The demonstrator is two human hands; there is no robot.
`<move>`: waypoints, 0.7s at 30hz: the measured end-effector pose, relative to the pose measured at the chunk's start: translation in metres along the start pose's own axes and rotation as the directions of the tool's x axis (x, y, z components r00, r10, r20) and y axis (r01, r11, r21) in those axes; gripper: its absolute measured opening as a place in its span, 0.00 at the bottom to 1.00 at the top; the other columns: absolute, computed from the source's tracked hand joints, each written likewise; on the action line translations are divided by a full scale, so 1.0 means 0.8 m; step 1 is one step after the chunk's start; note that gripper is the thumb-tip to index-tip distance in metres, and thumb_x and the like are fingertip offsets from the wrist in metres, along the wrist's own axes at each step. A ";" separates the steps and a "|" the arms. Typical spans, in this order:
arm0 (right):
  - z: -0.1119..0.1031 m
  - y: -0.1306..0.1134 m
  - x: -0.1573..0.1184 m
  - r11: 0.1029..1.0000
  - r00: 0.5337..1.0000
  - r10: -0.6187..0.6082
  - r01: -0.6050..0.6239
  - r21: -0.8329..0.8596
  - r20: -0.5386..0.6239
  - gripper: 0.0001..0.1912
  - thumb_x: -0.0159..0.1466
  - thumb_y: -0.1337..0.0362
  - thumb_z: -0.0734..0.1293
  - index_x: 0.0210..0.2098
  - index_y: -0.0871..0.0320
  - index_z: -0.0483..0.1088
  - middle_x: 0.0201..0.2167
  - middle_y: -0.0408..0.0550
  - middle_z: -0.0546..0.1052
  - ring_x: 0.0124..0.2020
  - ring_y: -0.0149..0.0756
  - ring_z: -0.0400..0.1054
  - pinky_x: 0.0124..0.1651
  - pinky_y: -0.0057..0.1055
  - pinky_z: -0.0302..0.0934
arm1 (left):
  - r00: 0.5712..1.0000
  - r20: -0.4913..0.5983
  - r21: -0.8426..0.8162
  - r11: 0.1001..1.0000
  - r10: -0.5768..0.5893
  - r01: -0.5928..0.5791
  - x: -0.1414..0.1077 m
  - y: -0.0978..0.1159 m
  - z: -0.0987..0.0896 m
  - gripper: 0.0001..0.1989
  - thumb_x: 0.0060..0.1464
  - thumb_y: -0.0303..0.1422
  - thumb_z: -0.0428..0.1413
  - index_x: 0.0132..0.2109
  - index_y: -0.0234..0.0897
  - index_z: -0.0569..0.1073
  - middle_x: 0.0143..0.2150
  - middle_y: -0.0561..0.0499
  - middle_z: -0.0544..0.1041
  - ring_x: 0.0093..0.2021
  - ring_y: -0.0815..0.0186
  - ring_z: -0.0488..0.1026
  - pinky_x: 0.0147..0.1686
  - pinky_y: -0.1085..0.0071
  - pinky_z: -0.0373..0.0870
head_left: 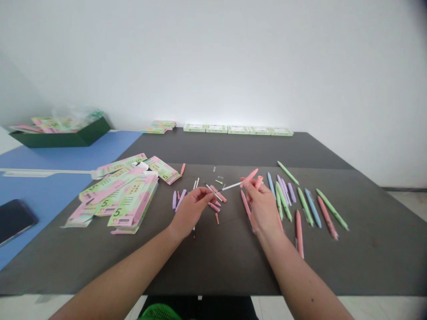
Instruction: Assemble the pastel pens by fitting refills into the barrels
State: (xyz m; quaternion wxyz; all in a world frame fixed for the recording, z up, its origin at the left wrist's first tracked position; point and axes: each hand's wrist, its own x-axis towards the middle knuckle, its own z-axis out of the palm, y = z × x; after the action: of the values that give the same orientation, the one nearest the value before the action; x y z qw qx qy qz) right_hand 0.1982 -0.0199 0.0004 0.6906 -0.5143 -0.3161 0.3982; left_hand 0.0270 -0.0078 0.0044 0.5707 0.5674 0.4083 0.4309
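- Currently the left hand and right hand are apart, above the middle of the bench.
- The right hand grips a pink pen, its white refill poking out toward the left hand without touching it.
- Whether the left hand holds anything, I cannot tell; loose pink pen parts lie just beneath it.
- Pastel pens lie scattered toward the bench's right side.
- Pink-and-green printed cardboard boxes are heaped toward the left edge.
- Flat boxes line the far edge.
- A smartphone lies on a blue mat beyond the left edge.
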 end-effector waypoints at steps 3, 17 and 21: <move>0.000 0.001 -0.001 0.999 1.000 -0.009 0.010 -0.039 0.008 0.12 0.52 0.57 0.71 0.30 0.60 0.77 0.20 0.40 0.68 0.21 0.25 0.50 0.27 0.28 0.45 | 1.000 0.009 -0.011 1.000 -0.014 0.014 0.000 0.001 0.001 0.11 0.55 0.39 0.55 0.33 0.35 0.71 0.36 0.49 0.80 0.32 0.66 0.76 0.40 0.65 0.72; 0.010 0.011 -0.013 0.986 0.989 -0.119 0.128 -0.106 0.089 0.10 0.54 0.58 0.69 0.22 0.58 0.71 0.24 0.42 0.72 0.30 0.33 0.64 0.36 0.31 0.53 | 0.973 -0.219 0.153 0.987 0.080 -0.047 0.005 -0.003 -0.005 0.08 0.49 0.35 0.60 0.36 0.36 0.75 0.32 0.52 0.77 0.34 0.66 0.74 0.39 0.70 0.67; 0.017 0.011 -0.021 0.996 0.991 -0.076 0.080 -0.037 0.114 0.09 0.55 0.59 0.69 0.24 0.58 0.72 0.25 0.42 0.72 0.23 0.28 0.56 0.30 0.29 0.50 | 0.954 -0.300 -0.202 0.976 0.018 -0.082 0.011 -0.012 0.001 0.09 0.47 0.34 0.62 0.36 0.36 0.75 0.31 0.54 0.75 0.34 0.71 0.72 0.40 0.74 0.67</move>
State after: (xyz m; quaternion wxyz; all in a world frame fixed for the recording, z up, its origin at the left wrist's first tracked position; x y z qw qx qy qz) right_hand 0.1766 -0.0270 -0.0049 0.6760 -0.4926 -0.3825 0.3925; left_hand 0.0303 0.0003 -0.0054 0.5491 0.4426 0.4262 0.5665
